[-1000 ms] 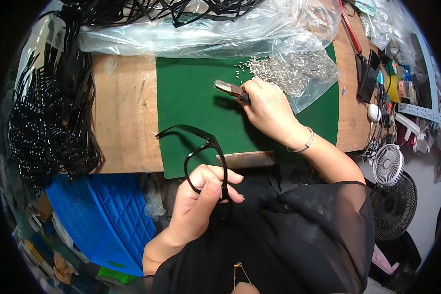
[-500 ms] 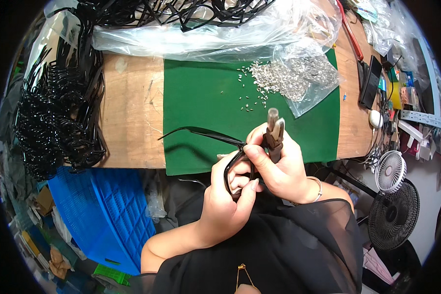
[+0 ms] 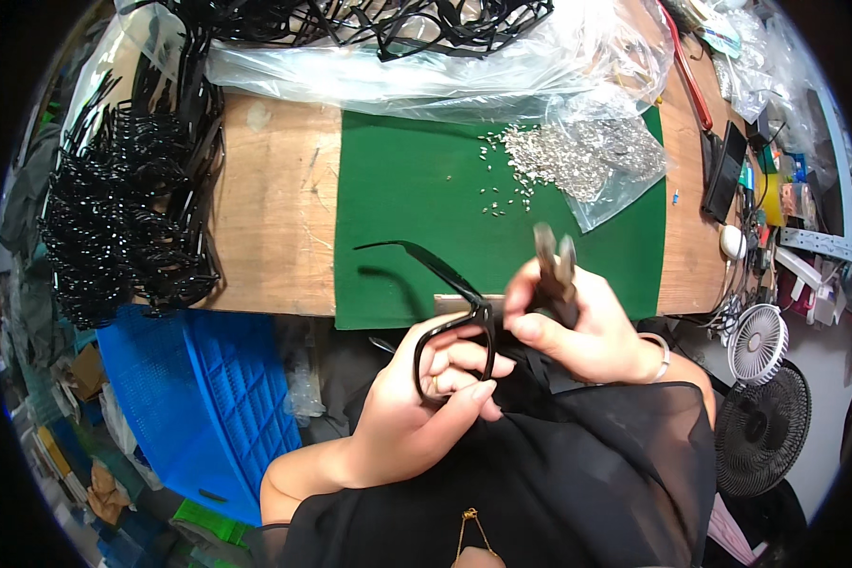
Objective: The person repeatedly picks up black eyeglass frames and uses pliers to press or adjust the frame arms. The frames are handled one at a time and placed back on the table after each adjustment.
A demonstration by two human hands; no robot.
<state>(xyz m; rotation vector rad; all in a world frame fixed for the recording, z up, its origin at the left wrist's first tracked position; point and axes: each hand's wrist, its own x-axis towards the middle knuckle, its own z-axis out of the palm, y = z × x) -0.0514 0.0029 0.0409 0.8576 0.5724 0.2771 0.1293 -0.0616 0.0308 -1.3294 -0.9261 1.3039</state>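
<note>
Eyeglass frame [image 3: 484, 310] sits in the left hand [image 3: 417, 407], in front of the wearer's body at the near edge of the green mat [image 3: 417, 189]. Its 1 clearly visible rim stands up out of the grip, with the curled fingers showing behind and through the opening; 1 temple rises from the hinge corner and reaches up and to the left, over the mat, where its shadow falls. The frame is glossy black, with a rounded rim and a slim temple that bends near its tip. The rest of the front is hidden by the hand.

The left hand is closed on the lower part of the rim, its thumb pressed across toward the fingertips. The right hand [image 3: 592, 331], just to the right of the frame and apart from it, wraps around pliers [image 3: 556, 275] with its fingers bent; the metal jaws point up and look slightly parted, though they are blurred. Its thumb and index finger come near each other, and whether they pinch something small cannot be told. Beyond the hands, small silver pieces [image 3: 530, 161] spill from a clear bag [image 3: 615, 161] onto the mat.
</note>
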